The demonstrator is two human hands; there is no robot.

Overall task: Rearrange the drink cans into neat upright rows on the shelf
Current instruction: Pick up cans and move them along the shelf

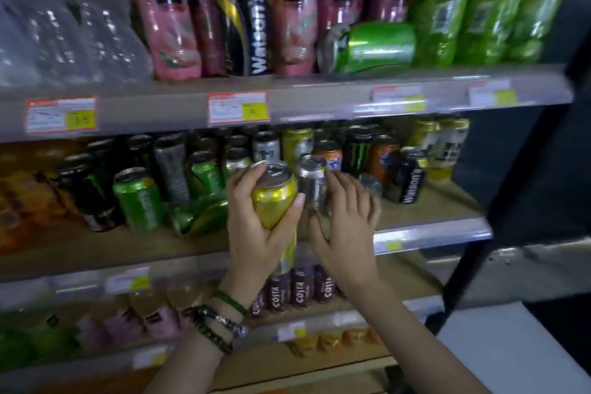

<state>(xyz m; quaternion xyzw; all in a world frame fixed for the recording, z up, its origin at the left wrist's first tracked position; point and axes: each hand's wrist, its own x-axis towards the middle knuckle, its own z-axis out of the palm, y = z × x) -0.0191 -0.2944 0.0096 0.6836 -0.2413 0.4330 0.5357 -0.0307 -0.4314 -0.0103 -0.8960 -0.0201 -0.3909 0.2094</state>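
My left hand is wrapped around a tall yellow can, held tilted in front of the middle shelf. My right hand holds a silver can right beside it. Behind them stand mixed cans: a green can upright at the left, black Monster cans, an orange can, and a black Watson's can leaning at the right. A green can lies on its side on the shelf left of my left hand.
On the upper shelf a green can lies on its side and a black Watson's can stands among pink and green bottles. Costa cans fill the shelf below. A dark upright post closes the right end.
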